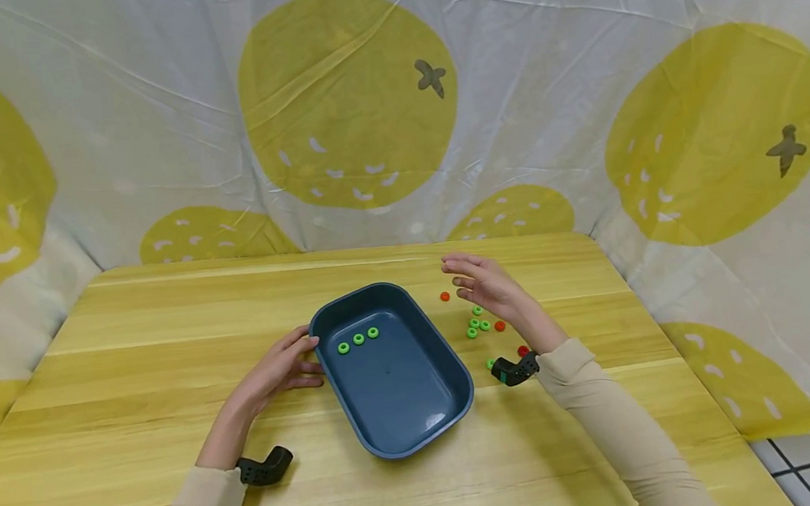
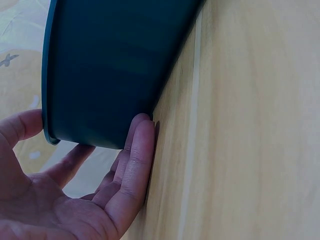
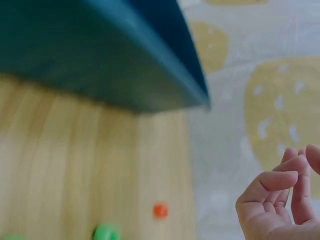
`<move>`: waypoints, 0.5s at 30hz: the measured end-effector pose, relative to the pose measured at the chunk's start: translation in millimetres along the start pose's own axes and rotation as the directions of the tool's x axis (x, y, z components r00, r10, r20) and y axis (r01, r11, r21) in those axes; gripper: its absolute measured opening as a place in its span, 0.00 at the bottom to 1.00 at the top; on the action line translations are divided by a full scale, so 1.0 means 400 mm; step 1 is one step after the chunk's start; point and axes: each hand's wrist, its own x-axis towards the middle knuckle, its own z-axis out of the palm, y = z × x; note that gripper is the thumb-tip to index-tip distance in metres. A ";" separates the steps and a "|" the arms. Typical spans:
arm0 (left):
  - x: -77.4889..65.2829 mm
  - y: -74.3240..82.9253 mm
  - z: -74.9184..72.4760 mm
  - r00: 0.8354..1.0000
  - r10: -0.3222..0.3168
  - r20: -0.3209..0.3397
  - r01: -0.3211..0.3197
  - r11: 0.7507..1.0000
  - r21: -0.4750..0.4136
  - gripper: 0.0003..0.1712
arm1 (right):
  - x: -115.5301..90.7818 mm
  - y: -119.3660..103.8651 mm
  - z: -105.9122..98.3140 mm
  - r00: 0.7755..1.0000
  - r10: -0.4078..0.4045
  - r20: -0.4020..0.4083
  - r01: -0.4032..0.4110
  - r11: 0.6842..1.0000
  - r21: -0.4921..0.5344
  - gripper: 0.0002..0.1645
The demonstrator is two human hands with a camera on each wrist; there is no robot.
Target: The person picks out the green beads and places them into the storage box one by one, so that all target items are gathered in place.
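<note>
From above, the blue plastic basin (image 1: 395,390) is open, and its near part offers wide free floor; three green rings (image 1: 359,339) occupy a row nearer to the far end. Raised walls (image 1: 373,300) stop a low entry, so hands must pass over them. At the left wall, the left hand (image 1: 281,368) takes the place. To the right, loose green rings (image 1: 474,327) and red rings (image 1: 500,326) leave narrow gaps, with the right arm (image 1: 545,331) crossing above. The desk (image 1: 153,347) gives free room at left; behind it, a hanging cloth (image 1: 349,113) closes the way.
</note>
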 end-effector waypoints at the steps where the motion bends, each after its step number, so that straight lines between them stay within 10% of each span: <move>1: -0.001 0.001 0.001 1.000 0.001 0.000 -0.001 1.000 0.001 0.36 | -0.001 0.003 -0.013 1.000 0.002 -0.016 -0.002 1.000 -0.015 0.16; 9: 0.001 0.001 -0.001 1.000 0.008 0.009 -0.008 1.000 0.001 0.36 | -0.009 0.038 -0.114 0.991 -0.033 -0.131 -0.012 0.944 -0.329 0.21; 15: 0.003 -0.003 -0.001 1.000 -0.003 0.000 0.003 1.000 -0.006 0.35 | -0.009 0.070 -0.149 0.987 -0.132 -0.090 0.028 0.695 -0.718 0.19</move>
